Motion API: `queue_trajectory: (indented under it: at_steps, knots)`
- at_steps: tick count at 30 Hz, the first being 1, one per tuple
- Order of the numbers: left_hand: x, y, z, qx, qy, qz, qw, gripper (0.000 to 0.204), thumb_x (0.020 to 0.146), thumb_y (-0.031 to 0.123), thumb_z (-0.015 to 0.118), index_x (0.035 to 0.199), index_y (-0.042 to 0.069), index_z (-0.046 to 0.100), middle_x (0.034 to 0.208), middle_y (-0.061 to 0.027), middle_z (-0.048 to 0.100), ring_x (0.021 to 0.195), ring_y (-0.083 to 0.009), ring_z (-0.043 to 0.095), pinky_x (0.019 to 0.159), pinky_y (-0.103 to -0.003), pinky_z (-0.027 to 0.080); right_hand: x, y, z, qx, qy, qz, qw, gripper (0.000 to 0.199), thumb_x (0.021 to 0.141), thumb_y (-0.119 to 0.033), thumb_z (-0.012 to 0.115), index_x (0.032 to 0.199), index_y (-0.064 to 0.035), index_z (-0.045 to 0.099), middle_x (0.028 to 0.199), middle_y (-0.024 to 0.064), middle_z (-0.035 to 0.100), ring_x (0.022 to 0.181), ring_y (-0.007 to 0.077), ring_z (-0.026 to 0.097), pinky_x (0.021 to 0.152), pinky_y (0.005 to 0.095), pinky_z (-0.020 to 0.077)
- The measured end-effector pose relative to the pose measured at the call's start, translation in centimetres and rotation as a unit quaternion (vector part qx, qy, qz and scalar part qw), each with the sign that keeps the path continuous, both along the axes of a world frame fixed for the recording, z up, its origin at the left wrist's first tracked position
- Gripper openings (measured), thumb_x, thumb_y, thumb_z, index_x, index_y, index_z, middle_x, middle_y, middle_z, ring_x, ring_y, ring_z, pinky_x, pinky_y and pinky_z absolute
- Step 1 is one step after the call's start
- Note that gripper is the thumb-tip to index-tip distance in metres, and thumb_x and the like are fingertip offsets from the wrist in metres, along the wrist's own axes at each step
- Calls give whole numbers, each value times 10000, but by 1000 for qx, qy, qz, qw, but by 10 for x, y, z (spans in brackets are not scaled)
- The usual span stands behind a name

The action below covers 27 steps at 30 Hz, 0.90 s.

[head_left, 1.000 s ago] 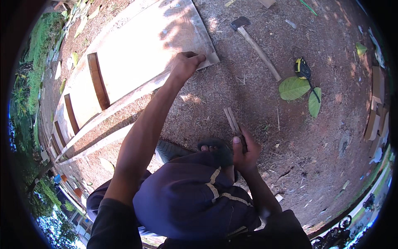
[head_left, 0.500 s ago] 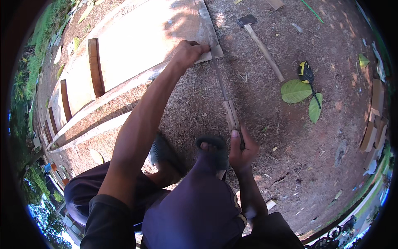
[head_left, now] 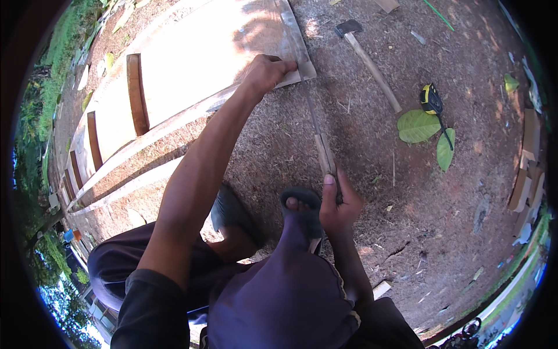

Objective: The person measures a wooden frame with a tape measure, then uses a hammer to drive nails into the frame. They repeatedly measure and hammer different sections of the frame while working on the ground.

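My left hand is closed, fingertips pressed at the near right corner of a large pale wooden board on the ground. Whether it pinches the board or the blade there is hard to make out. My right hand is wrapped around the split wooden handle of a long thin-bladed tool. Its narrow blade, seen nearly edge-on, runs away from me to the board's corner beside my left fingertips. Teeth cannot be made out. Both my feet, in dark sandals, are below the board.
An axe with a wooden handle lies to the right. Beyond it, a yellow and black tape measure rests by green leaves. Several wooden strips stand along the board's left part. Wood offcuts lie at far right.
My right hand and the tool's handle have moved slightly away from me, toward the board. My left hand stays at the board's corner. The view has shifted a little.
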<state>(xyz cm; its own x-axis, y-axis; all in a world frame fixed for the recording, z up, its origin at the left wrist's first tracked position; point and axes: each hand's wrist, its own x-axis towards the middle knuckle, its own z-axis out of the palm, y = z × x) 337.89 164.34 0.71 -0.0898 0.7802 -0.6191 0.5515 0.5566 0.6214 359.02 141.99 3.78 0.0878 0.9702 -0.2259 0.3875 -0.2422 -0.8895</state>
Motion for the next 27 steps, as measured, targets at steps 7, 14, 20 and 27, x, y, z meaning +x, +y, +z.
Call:
queue_trajectory:
  at_steps: [7, 14, 20, 27]
  knots:
    - [-1, -4, -5, 18, 16, 14, 1000, 463, 892, 408, 676, 1101, 0, 744, 1019, -172, 718, 957, -267, 674, 846, -401, 521, 1, -17, 11, 17, 8, -15, 1000, 381, 983, -175, 594, 1309, 20, 628, 835, 142, 714, 722, 181, 709, 673, 317, 547]
    - [1, -4, -12, 34, 5, 16, 999, 420, 901, 410, 670, 989, 8, 754, 895, -141, 706, 814, -231, 655, 750, -399, 514, -1, -6, 11, -29, 23, -10, 999, 392, 982, -194, 595, 1308, 22, 628, 881, 167, 731, 784, 194, 738, 664, 320, 553]
    - [4, 1, 0, 20, 22, 7, 1000, 413, 903, 400, 669, 1014, 14, 763, 892, -141, 714, 824, -224, 660, 776, -388, 512, 0, 0, 11, -47, 3, -14, 999, 394, 986, -194, 575, 1313, 19, 623, 857, 136, 728, 751, 175, 724, 652, 297, 546]
    - [1, -6, -4, 51, 12, 20, 998, 415, 918, 398, 652, 1016, 9, 759, 870, -123, 695, 828, -213, 646, 774, -385, 503, 0, -14, 18, -25, 18, -15, 999, 388, 996, -222, 569, 1303, 7, 627, 846, 142, 717, 775, 170, 719, 675, 297, 550]
